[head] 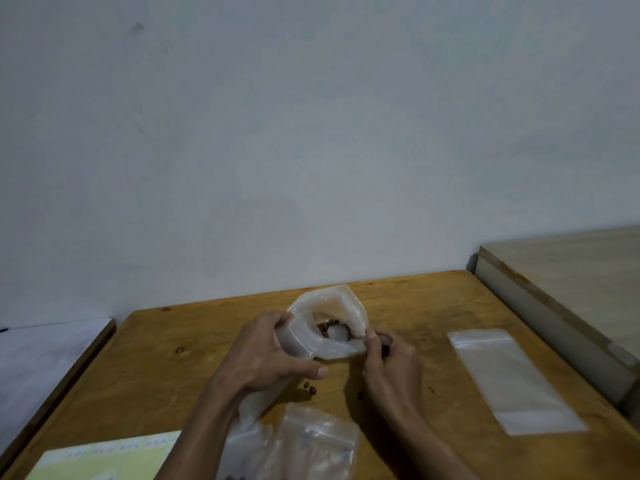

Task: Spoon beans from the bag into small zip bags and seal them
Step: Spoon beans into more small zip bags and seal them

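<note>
- At the near edge of the desk [415,306] lies a heap of small zip bags [311,441], clear and crumpled; a few dark specks show near their lower edge, though whether any bag is filled or sealed I cannot tell.
- At the near left corner sits a pale yellow sheet [104,459] with small print, too blurred to read.
- A few loose beans [310,386] lie on the wood just beyond the heap, between the two forearms.
- The left hand [266,355] curls round the near side of the bag [325,320], thumb out to the right, holding its mouth wide and tilted toward the person.
- The right hand [391,358] pinches the handle of a white spoon [337,332], fingers curled close; the bowl is inside the bag's mouth, among the beans there.
- Judging the step as scooping: the left hand should hold the rim taut, so the soft plastic does not fold over the spoon, and the load should be modest and lifted level, since strays already lie on the desk.
- Toward the right edge, well apart from the hands, a flat clear zip bag [512,379] lies apparently unfilled.
- Beyond the far edge stands a grey wall [311,133].
</note>
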